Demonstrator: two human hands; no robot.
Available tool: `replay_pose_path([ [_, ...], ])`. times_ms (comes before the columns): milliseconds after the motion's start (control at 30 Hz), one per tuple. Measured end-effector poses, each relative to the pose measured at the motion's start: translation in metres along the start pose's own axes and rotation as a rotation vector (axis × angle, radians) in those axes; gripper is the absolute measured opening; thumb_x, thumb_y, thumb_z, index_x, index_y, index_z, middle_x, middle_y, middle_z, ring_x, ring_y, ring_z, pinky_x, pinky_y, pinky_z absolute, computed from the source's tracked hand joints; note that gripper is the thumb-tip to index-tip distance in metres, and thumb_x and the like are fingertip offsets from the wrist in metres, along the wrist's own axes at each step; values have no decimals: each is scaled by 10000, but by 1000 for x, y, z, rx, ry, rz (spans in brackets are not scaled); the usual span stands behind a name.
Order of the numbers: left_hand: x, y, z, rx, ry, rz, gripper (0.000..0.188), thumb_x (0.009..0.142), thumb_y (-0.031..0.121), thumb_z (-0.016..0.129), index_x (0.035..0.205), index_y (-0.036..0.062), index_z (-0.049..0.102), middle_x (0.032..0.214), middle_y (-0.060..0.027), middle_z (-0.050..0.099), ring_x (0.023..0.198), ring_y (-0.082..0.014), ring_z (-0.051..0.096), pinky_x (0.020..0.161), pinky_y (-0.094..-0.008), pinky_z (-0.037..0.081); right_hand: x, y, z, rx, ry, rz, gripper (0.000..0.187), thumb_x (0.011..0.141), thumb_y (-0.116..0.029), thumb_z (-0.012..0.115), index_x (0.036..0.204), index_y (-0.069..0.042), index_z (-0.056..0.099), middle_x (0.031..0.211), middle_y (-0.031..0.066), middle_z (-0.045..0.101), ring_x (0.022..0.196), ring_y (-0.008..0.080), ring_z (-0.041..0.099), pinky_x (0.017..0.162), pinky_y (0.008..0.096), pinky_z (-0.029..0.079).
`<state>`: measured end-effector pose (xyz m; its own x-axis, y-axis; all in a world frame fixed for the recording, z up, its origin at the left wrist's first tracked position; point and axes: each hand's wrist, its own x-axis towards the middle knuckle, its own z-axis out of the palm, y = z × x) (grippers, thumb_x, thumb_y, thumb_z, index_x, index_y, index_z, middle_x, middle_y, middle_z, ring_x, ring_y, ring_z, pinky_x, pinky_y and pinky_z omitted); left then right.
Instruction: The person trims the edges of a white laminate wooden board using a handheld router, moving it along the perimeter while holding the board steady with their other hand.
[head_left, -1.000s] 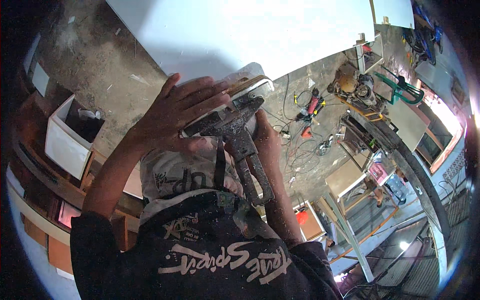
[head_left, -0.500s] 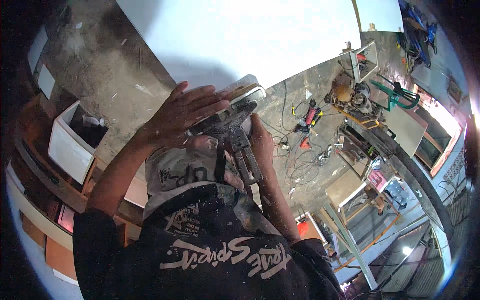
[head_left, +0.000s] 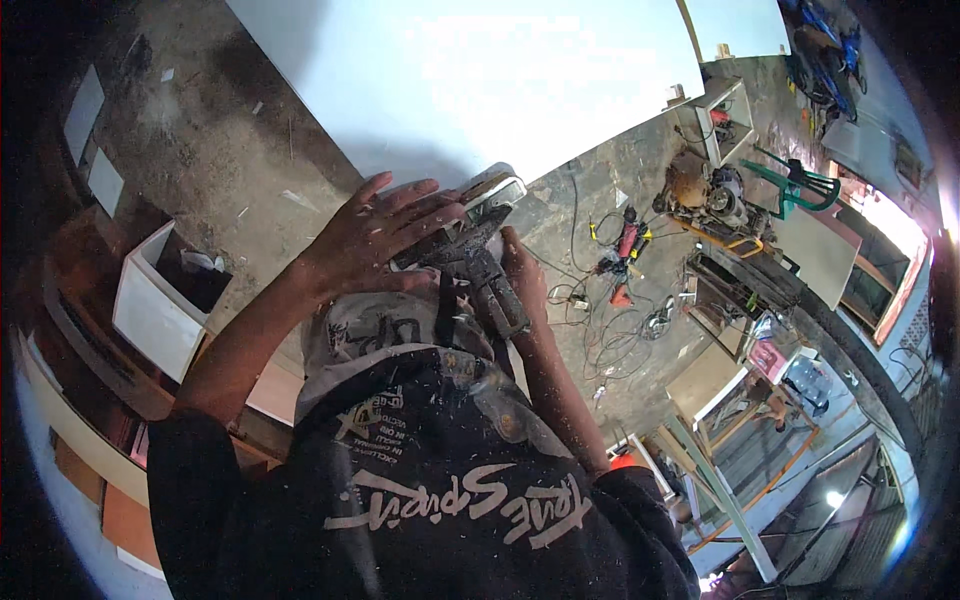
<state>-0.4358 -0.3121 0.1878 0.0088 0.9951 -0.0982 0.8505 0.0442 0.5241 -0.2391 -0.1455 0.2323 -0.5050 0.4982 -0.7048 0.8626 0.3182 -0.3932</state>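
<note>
My left hand (head_left: 360,240) reaches over the left side of a dark, dust-covered hand-held tool (head_left: 480,260), its fingers stretched across the top and its thumb on the near side. The tool has a bar-like handle part and a pale, rounded far end; its exact kind is unclear. My right hand (head_left: 524,275) is closed against the right side of the tool, its fingers partly hidden by it. Just beyond the tool lies a large white panel (head_left: 480,90), with a shadow across its near corner. Pale specks dot my black shirt (head_left: 440,540).
Red and yellow power tools (head_left: 627,240) lie among tangled cables (head_left: 615,340) on the floor at right. A machine with a motor (head_left: 715,200) stands beyond them. A white open box (head_left: 160,300) is at left. Wooden strips (head_left: 715,490) lean at lower right.
The view has shifted slightly, so the surroundings sit a little differently. My left fingers have spread further apart over the tool. Both hands stay at the tool.
</note>
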Motion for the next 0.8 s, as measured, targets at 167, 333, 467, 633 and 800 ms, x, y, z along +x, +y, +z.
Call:
replay_pose_path([
  [167, 0, -2, -1, -21, -6, 11, 914, 917, 785, 432, 1617, 220, 274, 1643, 2, 342, 1523, -215, 261, 1241, -520, 73, -2, 3, 5, 59, 116, -134, 701, 903, -224, 707, 1531, -150, 405, 1089, 279, 705, 988, 435, 710, 757, 510, 537],
  [333, 0, -1, -14, -131, 105, 31, 914, 903, 793, 460, 1596, 211, 330, 1592, -20, 421, 1476, -223, 358, 1228, -552, 132, 2, 8, 3, 59, 27, -41, 907, 625, -271, 900, 1378, 12, 481, 1114, 208, 713, 1007, 362, 710, 854, 416, 560],
  [467, 1, 7, -22, -128, 90, 46, 886, 902, 777, 497, 1560, 192, 404, 1537, -46, 492, 1448, -231, 397, 1213, -563, 139, -10, 17, 0, 255, 20, 2, 830, 668, -262, 890, 1356, -14, 499, 1089, 185, 734, 1005, 289, 721, 807, 401, 565],
  [633, 12, 17, -38, -356, 301, 150, 637, 913, 627, 642, 1368, 181, 613, 1291, -29, 671, 1240, -245, 596, 1147, -576, 268, -28, 78, 15, 110, 151, -16, 551, 871, -117, 693, 1394, -64, 530, 1056, 232, 713, 963, 416, 707, 790, 458, 548],
  [800, 20, 43, -39, -449, 281, 289, 314, 885, 314, 768, 1160, 166, 739, 975, -2, 726, 979, -203, 684, 1007, -491, 439, -61, 134, 28, 331, 250, 60, 631, 780, -166, 830, 1328, -27, 549, 1133, 98, 715, 983, 171, 680, 803, 353, 557],
])
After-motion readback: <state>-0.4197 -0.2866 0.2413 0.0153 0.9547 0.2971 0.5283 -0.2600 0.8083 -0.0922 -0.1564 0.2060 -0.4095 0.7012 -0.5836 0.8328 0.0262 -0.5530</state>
